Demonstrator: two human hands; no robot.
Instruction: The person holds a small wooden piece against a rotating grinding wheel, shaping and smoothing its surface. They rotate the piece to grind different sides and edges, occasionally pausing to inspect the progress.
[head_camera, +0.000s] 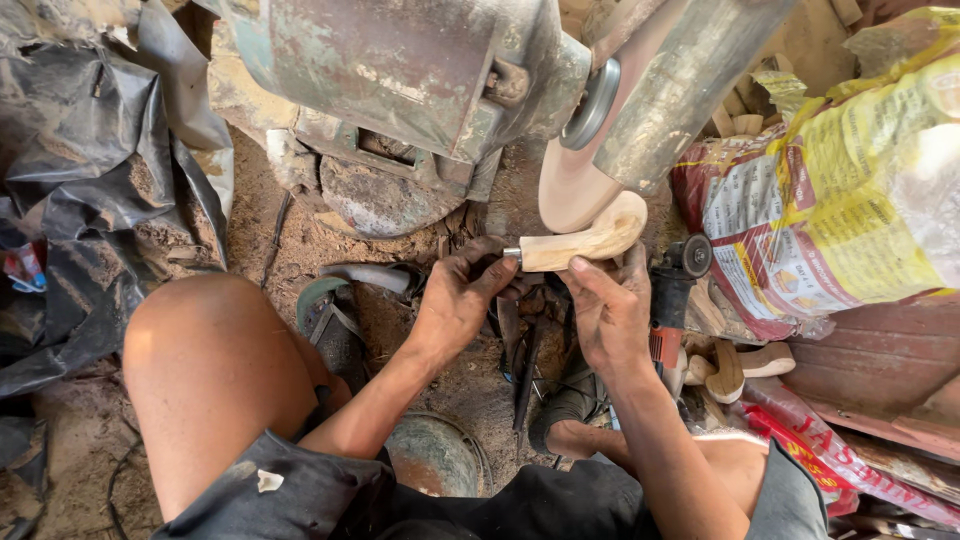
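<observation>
Against the lower edge of the sanding disc (575, 190), a curved wooden handle (585, 240) is pressed. It is gripped at its metal-capped end by the closed fingers of the left hand (455, 300), just below the disc, and steadied from beneath by the right hand (610, 305), whose fingers are wrapped around it.

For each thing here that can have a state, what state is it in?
Wooden handle: held in both hands, curved end against the sanding disc.
Sanding disc: mounted on the motor; spinning or not, cannot tell.
Left hand: gripping the handle's metal-tipped end.
Right hand: fingers closed on the handle from below.
Angle grinder: lying on the ground, unheld.
Sack: full, leaning.
</observation>
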